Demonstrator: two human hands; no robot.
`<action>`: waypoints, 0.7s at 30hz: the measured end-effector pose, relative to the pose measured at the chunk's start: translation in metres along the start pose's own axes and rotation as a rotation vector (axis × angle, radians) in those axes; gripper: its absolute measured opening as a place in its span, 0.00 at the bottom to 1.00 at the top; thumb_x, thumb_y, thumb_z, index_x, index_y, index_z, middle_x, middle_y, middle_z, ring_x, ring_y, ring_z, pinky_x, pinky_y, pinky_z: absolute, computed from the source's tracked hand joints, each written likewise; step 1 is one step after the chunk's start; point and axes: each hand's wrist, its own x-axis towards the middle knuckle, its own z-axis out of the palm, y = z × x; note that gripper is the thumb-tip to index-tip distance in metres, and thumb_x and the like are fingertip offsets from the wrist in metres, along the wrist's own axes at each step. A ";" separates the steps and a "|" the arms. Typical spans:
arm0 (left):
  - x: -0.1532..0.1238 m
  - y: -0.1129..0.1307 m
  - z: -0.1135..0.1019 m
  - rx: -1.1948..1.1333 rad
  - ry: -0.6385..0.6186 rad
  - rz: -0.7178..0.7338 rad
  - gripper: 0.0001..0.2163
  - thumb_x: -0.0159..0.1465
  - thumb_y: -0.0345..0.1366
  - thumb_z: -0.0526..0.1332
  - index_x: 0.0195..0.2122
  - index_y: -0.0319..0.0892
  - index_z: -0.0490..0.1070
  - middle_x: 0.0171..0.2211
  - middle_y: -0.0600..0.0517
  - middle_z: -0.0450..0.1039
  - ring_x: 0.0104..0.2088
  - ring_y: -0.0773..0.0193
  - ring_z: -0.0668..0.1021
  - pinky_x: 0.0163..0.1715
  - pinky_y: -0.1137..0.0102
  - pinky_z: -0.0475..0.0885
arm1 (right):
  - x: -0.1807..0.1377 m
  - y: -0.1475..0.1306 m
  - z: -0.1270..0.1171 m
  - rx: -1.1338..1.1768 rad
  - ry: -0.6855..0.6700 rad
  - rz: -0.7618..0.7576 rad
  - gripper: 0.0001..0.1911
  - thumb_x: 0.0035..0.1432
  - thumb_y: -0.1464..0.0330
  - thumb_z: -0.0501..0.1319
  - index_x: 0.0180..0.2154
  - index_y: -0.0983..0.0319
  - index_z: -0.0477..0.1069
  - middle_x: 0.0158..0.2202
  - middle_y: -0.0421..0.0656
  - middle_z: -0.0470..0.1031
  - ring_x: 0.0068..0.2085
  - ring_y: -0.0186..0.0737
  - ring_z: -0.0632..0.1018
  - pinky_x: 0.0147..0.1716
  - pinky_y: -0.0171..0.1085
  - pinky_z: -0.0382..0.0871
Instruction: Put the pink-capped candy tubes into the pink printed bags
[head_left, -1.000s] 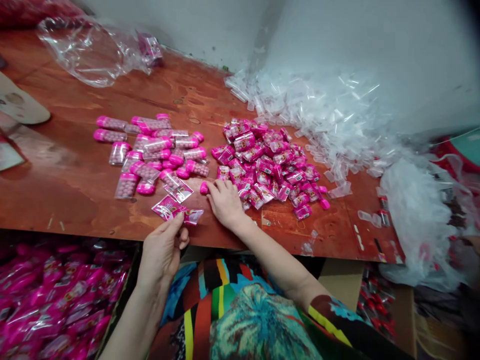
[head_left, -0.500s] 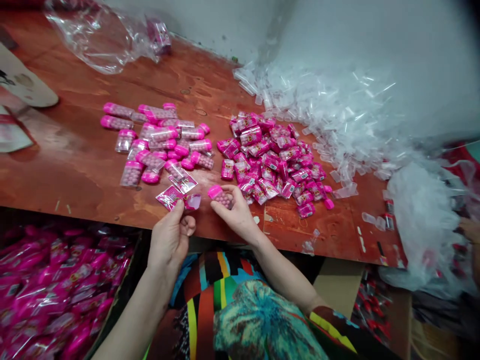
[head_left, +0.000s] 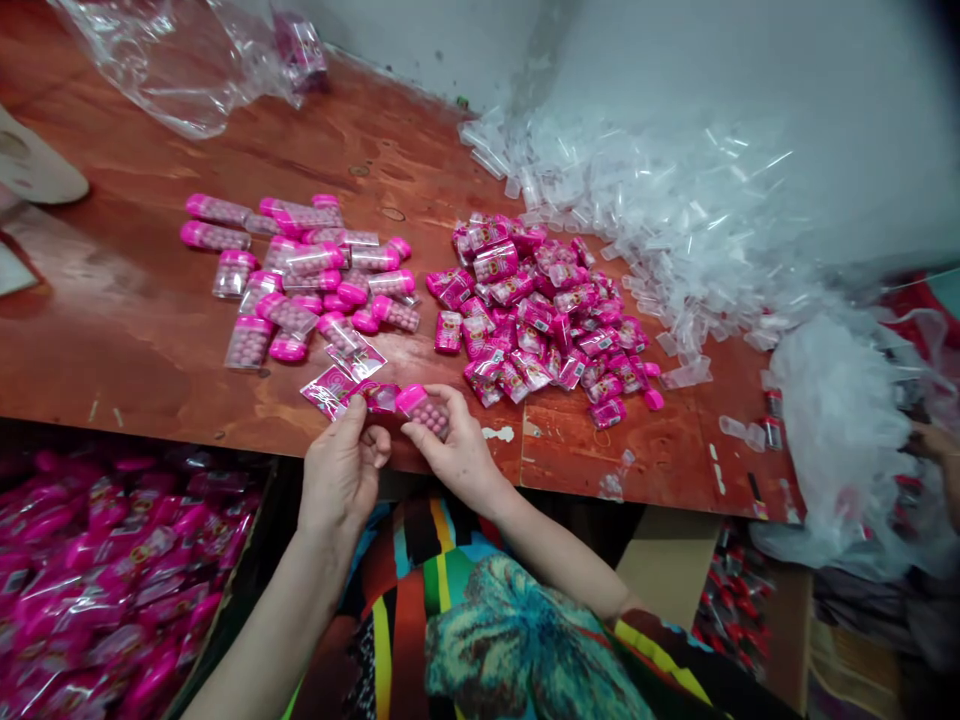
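Near the table's front edge, my left hand (head_left: 346, 465) pinches a pink printed plastic sleeve (head_left: 381, 397) between thumb and finger. My right hand (head_left: 454, 440) grips a small clear bottle of pink candy balls (head_left: 426, 408) with a bright pink cap, which points left toward the sleeve. Cap and sleeve are close together; I cannot tell whether they touch. Flat pink sleeves (head_left: 328, 388) lie just beyond my left hand. Behind them is a loose group of unwrapped capped bottles (head_left: 249, 340). To the right rises a heap of bottles in printed sleeves (head_left: 536, 315).
Clear plastic pieces (head_left: 660, 210) pile against the wall. Below the table at left stands a box of pink wrapped bottles (head_left: 112, 580). A clear bag (head_left: 840, 440) sits at right, with another person's hand (head_left: 930, 440) beside it. A cardboard box (head_left: 667, 560) is below.
My right hand has brought the bottle left, close to the sleeve in my left hand. The sleeve now extends toward the cap. The whole view has shifted slightly.
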 end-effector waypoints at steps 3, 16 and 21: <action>0.000 -0.002 -0.001 0.025 -0.011 0.011 0.23 0.48 0.49 0.83 0.25 0.40 0.73 0.14 0.54 0.69 0.15 0.70 0.69 0.14 0.77 0.59 | -0.001 -0.001 -0.001 0.013 -0.007 0.001 0.26 0.62 0.62 0.71 0.58 0.55 0.66 0.43 0.42 0.81 0.43 0.44 0.84 0.48 0.47 0.82; -0.003 -0.001 0.003 0.091 -0.102 -0.010 0.25 0.45 0.52 0.84 0.26 0.40 0.75 0.15 0.54 0.70 0.17 0.70 0.70 0.13 0.79 0.60 | 0.000 0.015 -0.002 0.261 -0.125 0.097 0.27 0.62 0.57 0.72 0.56 0.58 0.66 0.45 0.43 0.81 0.46 0.43 0.84 0.50 0.43 0.80; -0.005 0.002 0.007 0.105 -0.132 -0.130 0.29 0.35 0.53 0.86 0.25 0.38 0.75 0.16 0.56 0.69 0.16 0.73 0.69 0.13 0.79 0.59 | -0.008 0.008 -0.003 -0.021 -0.093 -0.004 0.28 0.64 0.58 0.70 0.60 0.56 0.66 0.46 0.44 0.80 0.43 0.44 0.83 0.46 0.44 0.79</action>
